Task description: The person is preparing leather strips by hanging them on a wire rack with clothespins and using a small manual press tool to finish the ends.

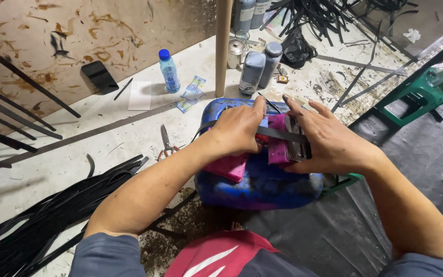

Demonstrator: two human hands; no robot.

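I see L hand (239, 128) pressing dark strap (283, 134) flat on blue jerrycan (262, 187); R hand (329, 141) grips pink block (279, 149), fingers spread. Strap laid, ends loose; approx midway.

Pink pad (230, 166) half under left hand (239, 128); black strips (37, 220) cut off at frame's left edge.
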